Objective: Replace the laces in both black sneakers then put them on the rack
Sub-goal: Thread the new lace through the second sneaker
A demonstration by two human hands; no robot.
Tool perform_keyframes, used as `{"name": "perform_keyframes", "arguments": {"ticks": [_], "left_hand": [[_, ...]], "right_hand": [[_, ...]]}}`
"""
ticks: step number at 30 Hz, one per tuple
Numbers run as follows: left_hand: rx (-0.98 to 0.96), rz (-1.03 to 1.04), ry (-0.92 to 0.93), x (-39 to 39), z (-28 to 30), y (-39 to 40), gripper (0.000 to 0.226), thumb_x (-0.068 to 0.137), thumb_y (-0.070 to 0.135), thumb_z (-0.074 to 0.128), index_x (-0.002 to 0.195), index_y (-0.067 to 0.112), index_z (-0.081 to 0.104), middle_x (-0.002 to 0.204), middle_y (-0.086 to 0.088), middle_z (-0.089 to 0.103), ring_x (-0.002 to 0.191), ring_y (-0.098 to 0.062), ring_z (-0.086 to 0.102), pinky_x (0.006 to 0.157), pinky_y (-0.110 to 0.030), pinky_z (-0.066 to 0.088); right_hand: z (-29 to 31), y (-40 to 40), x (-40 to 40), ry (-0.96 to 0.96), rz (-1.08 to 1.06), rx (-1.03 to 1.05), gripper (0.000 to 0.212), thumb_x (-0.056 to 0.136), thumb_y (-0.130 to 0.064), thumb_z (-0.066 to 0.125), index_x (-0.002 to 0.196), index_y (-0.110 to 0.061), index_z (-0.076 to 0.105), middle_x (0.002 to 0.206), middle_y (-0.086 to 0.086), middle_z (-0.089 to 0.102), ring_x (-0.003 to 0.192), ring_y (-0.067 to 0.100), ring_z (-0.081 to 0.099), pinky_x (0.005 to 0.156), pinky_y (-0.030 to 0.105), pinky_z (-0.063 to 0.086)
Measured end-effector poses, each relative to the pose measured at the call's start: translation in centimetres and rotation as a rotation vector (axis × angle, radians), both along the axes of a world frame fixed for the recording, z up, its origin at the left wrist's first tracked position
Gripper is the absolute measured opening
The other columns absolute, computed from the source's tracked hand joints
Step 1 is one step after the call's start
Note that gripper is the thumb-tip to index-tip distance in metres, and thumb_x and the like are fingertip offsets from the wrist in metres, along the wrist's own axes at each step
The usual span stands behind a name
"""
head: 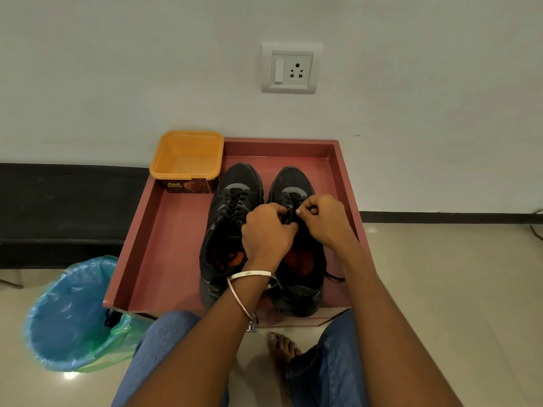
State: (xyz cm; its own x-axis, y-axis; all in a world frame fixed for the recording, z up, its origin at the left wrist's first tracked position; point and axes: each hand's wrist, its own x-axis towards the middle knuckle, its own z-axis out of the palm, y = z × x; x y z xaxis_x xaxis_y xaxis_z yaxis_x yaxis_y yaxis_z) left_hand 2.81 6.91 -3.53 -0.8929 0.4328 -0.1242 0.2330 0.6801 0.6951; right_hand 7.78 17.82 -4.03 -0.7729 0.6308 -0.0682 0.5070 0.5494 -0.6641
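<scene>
two black sneakers stand side by side, toes toward the wall, inside a shallow reddish tray that rests on the tiled floor against a white wall. the left sneaker is laced up its front, and an orange insole shows in its opening. the right sneaker also shows an orange insole, and both hands meet over its lacing. the left hand is curled narrow, its fingers pinched on the black lace at the middle of the shoe. the right hand is likewise closed narrow, thumb and forefinger nipping the same lace just beside the left hand's fingertips. a loose end of lace trails out from the right sneaker's outer side onto the tray. two thin metal bangles sit on the left wrist. an empty orange tub with a brown label sits in the tray's far left corner, just beside the left sneaker's toe. a bin lined with a blue bag stands on the floor near the tray's near left corner. a switch and socket plate is set in the wall above. blue-jeaned knees and a bare foot show at the bottom.
</scene>
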Motion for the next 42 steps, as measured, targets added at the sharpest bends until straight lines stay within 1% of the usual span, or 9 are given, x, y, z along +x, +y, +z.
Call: {"name": "perform_keyframes", "arguments": {"ticks": [4,17,23,25,28,30,34,39,42], "left_hand": [[0.007,-0.007,-0.014,-0.1,0.1,-0.1,0.037,0.081,0.032,0.071,0.117,0.026,0.066,0.113,0.004,0.068,0.104,-0.018,0.063,0.072,-0.023,0.042],[0.044,-0.138,-0.196,-1.1,0.9,-0.4,0.052,0.072,0.022,0.079,0.121,0.015,0.063,0.11,-0.003,0.065,0.101,-0.02,0.06,0.089,-0.036,0.051],[0.1,-0.162,-0.29,-1.8,1.1,-0.6,0.039,0.082,0.028,0.073,0.117,0.013,0.066,0.107,-0.004,0.067,0.101,-0.018,0.062,0.088,-0.029,0.05],[0.116,-0.15,-0.275,-1.9,0.9,-0.5,0.029,0.09,0.026,0.064,0.116,0.014,0.068,0.097,-0.003,0.068,0.089,-0.018,0.063,0.08,-0.029,0.051],[0.102,-0.11,-0.192,-1.6,0.3,-0.4,0.023,0.095,0.019,0.055,0.113,0.017,0.07,0.091,-0.006,0.07,0.072,-0.02,0.062,0.07,-0.031,0.053],[0.083,-0.062,-0.122,-1.4,-0.1,-0.2,0.022,0.095,0.019,0.055,0.108,0.021,0.071,0.098,-0.007,0.071,0.081,-0.025,0.065,0.075,-0.035,0.055],[0.068,-0.001,-0.011,-0.9,-0.1,0.0,0.017,0.091,0.025,0.062,0.103,0.024,0.074,0.1,-0.001,0.071,0.094,-0.022,0.064,0.073,-0.026,0.045],[0.082,0.018,0.021,-0.9,-0.2,0.1,0.016,0.089,0.027,0.066,0.101,0.022,0.074,0.1,-0.001,0.072,0.095,-0.02,0.065,0.071,-0.024,0.042],[0.096,0.033,0.026,-0.9,-0.4,0.3,0.015,0.087,0.027,0.068,0.1,0.024,0.075,0.099,0.001,0.072,0.095,-0.019,0.065,0.072,-0.025,0.045]], "right_hand": [[-0.2,-0.2,-0.5,-0.034,0.02,0.031,0.017,0.093,-0.011,0.058,0.08,-0.004,0.066,0.069,-0.002,0.056,0.058,0.004,0.048,0.051,0.008,0.032],[-0.9,-0.2,-0.4,0.063,-0.141,-0.249,0.014,0.09,-0.011,0.064,0.076,-0.013,0.067,0.083,0.002,0.065,0.078,0.011,0.058,0.059,0.017,0.04],[-1.2,-0.4,-0.5,0.063,-0.176,-0.27,0.015,0.089,-0.01,0.063,0.076,-0.01,0.07,0.079,0.004,0.067,0.078,0.015,0.061,0.059,0.02,0.043],[-1.3,-0.6,-0.6,0.063,-0.195,-0.286,0.015,0.09,-0.01,0.061,0.08,-0.007,0.072,0.08,0.005,0.068,0.078,0.017,0.062,0.063,0.024,0.044],[-1.2,-0.7,-0.7,0.066,-0.23,-0.336,0.018,0.092,-0.012,0.061,0.08,-0.005,0.072,0.073,0.005,0.064,0.065,0.012,0.054,0.054,0.022,0.04],[-1.1,-0.7,-0.7,0.066,-0.236,-0.374,0.021,0.091,-0.014,0.062,0.076,-0.003,0.071,0.068,0.009,0.063,0.061,0.013,0.053,0.053,0.026,0.044],[-1.3,-0.6,-0.6,0.101,-0.258,-0.433,0.021,0.09,-0.014,0.064,0.077,0.001,0.071,0.083,0.022,0.07,0.071,0.021,0.06,0.072,0.045,0.055],[-1.0,-1.0,-0.7,0.055,-0.222,-0.348,0.036,0.094,-0.017,0.058,0.066,0.006,0.06,0.058,0.013,0.052,0.054,0.016,0.045,0.056,0.037,0.041],[-0.8,-1.2,-0.9,0.022,-0.197,-0.301,0.045,0.097,-0.017,0.054,0.053,-0.009,0.044,0.051,0.003,0.038,0.048,0.014,0.034,0.049,0.027,0.029]]}}
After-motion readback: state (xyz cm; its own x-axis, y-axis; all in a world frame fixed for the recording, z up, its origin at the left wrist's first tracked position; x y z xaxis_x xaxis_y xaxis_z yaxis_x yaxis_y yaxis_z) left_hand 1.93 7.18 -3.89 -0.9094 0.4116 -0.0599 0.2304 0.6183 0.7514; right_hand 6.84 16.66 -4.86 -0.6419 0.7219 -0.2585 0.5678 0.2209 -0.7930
